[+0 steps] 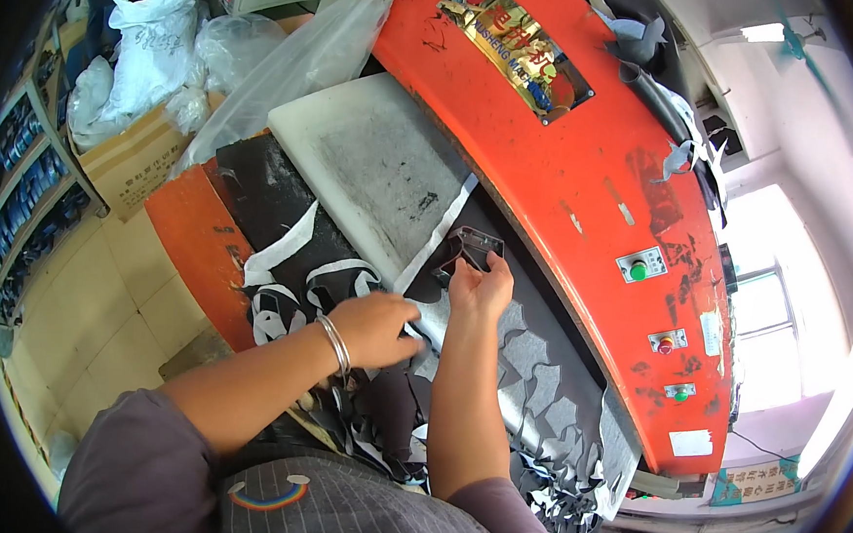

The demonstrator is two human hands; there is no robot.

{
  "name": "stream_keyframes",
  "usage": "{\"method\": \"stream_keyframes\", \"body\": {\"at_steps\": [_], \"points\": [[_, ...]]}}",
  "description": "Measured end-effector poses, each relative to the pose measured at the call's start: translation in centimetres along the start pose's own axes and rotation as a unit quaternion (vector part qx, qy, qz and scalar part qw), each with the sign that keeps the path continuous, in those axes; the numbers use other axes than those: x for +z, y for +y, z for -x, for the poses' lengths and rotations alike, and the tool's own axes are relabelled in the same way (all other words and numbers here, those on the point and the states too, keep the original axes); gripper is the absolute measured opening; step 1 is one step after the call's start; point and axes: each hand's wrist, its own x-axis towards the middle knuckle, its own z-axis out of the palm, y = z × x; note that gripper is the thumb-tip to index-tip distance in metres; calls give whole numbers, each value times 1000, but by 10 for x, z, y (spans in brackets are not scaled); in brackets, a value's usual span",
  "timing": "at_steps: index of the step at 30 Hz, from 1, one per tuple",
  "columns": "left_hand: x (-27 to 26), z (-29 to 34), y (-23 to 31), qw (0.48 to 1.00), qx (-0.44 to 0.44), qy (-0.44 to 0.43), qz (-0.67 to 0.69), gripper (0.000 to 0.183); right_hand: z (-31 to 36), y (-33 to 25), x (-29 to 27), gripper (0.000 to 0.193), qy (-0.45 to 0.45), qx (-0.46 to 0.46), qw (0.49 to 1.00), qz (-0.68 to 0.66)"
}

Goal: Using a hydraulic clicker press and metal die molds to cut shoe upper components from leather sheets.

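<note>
My right hand [481, 287] grips the near edge of a small dark metal cutting die [477, 242], an open frame with thin walls. The die rests on or just over black sheet material, beside a thick white cutting board [361, 145]; I cannot tell whether it touches. My left hand [376, 328], with silver bangles on its wrist, is to the left and nearer me. Its fingers and thumb are apart and nothing shows in them. Below it lie black and white offcuts [343, 279]. Grey sheet pieces with jagged cut edges [532, 371] spread right of my right forearm.
An orange press beam [550, 167] with several buttons crosses close beyond my hands. A heap of small scraps [559, 490] lies at the lower right. White sacks [152, 45], a cardboard box [135, 161] and a loaded shelf [26, 193] stand at the left.
</note>
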Motion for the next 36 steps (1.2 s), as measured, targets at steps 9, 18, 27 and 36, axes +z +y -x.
{"method": "stream_keyframes", "body": {"at_steps": [9,18,27,36], "points": [[38,-38,-42,979,68,193,-11,23,-32,-48,-48,53,-54,-199,799,565],[45,-45,-50,974,83,211,12,20,-69,-58,-38,39,-215,-289,487,796],[46,-67,-44,961,78,263,-28,39,-94,-67,-9,42,-426,-376,373,733],[60,-98,-44,965,69,247,-57,53,-109,-68,-23,39,-202,-370,405,811]]}}
